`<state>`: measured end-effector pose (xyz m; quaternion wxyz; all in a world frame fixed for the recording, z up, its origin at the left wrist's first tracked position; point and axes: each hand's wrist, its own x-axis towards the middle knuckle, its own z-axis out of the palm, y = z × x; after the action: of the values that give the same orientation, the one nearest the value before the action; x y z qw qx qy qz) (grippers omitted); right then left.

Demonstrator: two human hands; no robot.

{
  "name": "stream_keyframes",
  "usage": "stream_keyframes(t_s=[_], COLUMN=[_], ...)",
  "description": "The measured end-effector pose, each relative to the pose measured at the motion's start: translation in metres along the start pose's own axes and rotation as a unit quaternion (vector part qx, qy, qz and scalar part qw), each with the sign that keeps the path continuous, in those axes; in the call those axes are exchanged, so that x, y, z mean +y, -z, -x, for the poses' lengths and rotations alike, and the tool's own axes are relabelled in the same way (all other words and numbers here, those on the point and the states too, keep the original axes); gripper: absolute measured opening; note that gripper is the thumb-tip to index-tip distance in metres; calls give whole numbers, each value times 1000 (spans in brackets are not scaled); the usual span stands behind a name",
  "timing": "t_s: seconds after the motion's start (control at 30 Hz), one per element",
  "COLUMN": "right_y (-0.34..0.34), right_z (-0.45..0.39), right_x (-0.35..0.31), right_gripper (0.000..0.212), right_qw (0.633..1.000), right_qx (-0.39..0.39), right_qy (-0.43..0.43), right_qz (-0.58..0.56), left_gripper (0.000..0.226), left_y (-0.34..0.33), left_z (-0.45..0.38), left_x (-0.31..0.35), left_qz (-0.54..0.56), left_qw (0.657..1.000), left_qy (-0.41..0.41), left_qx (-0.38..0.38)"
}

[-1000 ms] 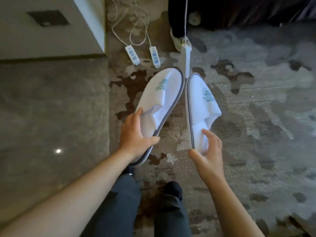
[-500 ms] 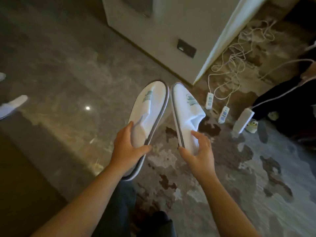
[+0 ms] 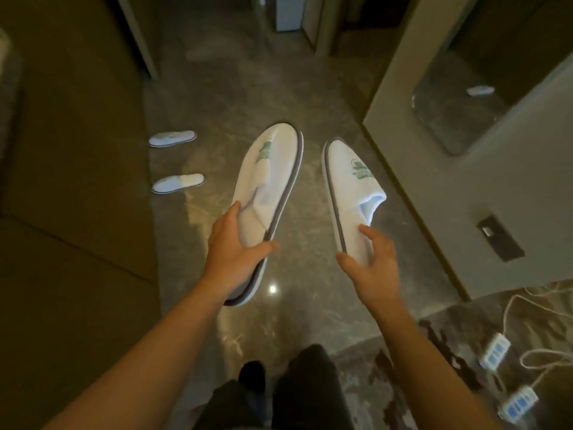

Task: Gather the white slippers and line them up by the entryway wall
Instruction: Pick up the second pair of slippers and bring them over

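My left hand point(image 3: 235, 249) grips the heel end of a white slipper point(image 3: 273, 169) with a grey sole edge and a green logo, held toe forward above the floor. My right hand point(image 3: 372, 262) holds a second, matching white slipper point(image 3: 347, 181) the same way, a little apart from the first. Two more white slippers lie on the floor against the dark left wall point(image 3: 77, 135): the farther floor slipper point(image 3: 172, 138) and the nearer floor slipper point(image 3: 178, 183), both pointing sideways.
Polished grey marble floor point(image 3: 235, 97) runs ahead as a corridor. A pale wall corner point(image 3: 449, 187) with a dark socket plate point(image 3: 499, 238) and a mirror stands on the right. White power strips point(image 3: 495, 355) and cords lie on patterned carpet at the lower right. My dark-trousered legs point(image 3: 279, 395) are below.
The view has swung left from the carpet and cords to the marble corridor. Both slippers stay in my hands and have drawn slightly apart. The two floor slippers by the left wall have come into view.
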<state>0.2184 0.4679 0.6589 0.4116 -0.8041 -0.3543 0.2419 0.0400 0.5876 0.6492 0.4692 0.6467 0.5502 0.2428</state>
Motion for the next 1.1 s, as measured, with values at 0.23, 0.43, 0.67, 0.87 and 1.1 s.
stream_keyframes(t_s=[0.23, 0.43, 0.67, 0.87, 1.1], right_y=[-29, -33, -69, -134, -179], right_z=[-168, -348, -498, -628, -774], right_x=[-33, -73, -123, -156, -214], right_gripper=[58, 59, 56, 57, 56], right_qw=[996, 978, 952, 936, 934], right_qx=[-58, -162, -258, -303, -312], right_qy=[64, 131, 162, 180, 174], right_qz=[12, 11, 6, 14, 27], left_gripper=[85, 90, 92, 88, 72], left_y=[-8, -23, -21, -12, 20], left_z=[-135, -256, -364, -496, -665], left_x=[17, 67, 110, 112, 144], left_qz=[69, 131, 141, 161, 134], left_qw=[990, 969, 948, 930, 932], left_qy=[58, 108, 152, 171, 168], left_qx=[106, 180, 241, 282, 292])
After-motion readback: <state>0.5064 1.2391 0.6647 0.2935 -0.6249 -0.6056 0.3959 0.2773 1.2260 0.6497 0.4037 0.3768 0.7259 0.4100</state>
